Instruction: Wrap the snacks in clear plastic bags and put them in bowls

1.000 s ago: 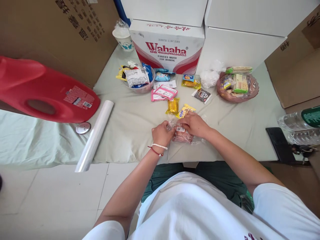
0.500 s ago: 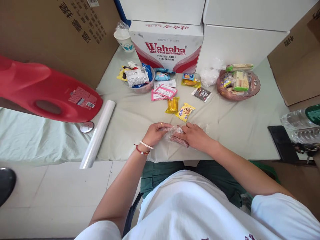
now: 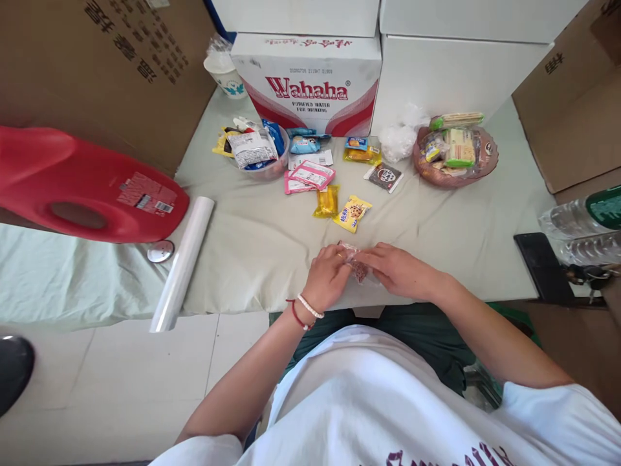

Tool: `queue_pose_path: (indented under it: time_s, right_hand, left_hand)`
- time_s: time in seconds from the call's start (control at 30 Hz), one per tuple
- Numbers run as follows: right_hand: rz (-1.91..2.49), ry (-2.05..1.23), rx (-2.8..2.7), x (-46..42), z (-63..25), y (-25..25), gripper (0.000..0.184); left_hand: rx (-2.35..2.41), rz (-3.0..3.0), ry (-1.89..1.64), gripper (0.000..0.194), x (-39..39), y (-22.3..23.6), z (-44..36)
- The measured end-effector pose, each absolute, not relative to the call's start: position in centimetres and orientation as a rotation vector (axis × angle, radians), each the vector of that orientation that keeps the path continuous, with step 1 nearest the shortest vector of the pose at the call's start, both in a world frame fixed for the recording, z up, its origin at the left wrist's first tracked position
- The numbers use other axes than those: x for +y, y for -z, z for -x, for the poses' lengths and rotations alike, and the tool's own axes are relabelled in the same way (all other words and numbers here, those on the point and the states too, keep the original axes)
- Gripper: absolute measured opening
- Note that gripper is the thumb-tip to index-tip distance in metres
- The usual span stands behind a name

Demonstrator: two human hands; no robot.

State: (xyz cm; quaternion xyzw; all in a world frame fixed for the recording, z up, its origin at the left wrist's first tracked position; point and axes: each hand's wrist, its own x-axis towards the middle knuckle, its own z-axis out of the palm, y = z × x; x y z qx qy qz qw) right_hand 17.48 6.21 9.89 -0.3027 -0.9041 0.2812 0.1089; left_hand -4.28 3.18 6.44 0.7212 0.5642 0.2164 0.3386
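Left hand (image 3: 327,277): fingers clamped on the reddish packet (image 3: 359,272)
Right hand (image 3: 405,270): fingers touching its clear wrap; grip, I can't tell
Reddish packet: between both hands, near the desk's edge (image 3: 262,304)
Cookie packet (image 3: 354,213): lying just beyond

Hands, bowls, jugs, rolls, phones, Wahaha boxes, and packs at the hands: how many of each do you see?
Hands: 2, left hand and right hand
Bowls: 2, left bowl and right bowl
Jug: 1
Roll: 1
Phone: 1
Wahaha box: 1
Pack at the hands: 1
Total: 9
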Motion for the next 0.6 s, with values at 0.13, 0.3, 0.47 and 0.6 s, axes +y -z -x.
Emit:
queue_pose_path:
  time_s: [0.13, 0.3, 0.47, 0.6]
  right_hand:
    - [1.284, -0.612, -2.269, 6.2, -19.7, -8.4, 0.043]
    - [1.42, -0.808, -2.251, 5.3, -20.6, -6.2, 0.045]
    - [1.365, -0.616, -2.225, 2.7, -19.6, -6.6, 0.026]
    - [1.396, -0.414, -2.388, -0.3, -17.9, -6.1, 0.026]
  left_hand:
    - [1.616, -2.251, -0.343, 0.05, 1.0, -6.1, 3.3]
    - [1.663, -2.409, -0.302, 0.055, 0.0, -4.9, 2.8]
    - [1.704, -2.449, -0.33, 0.048, -0.1, -3.9, 2.8]
    - [1.722, -2.404, -0.382, 0.049, -0.5, -3.1, 2.7]
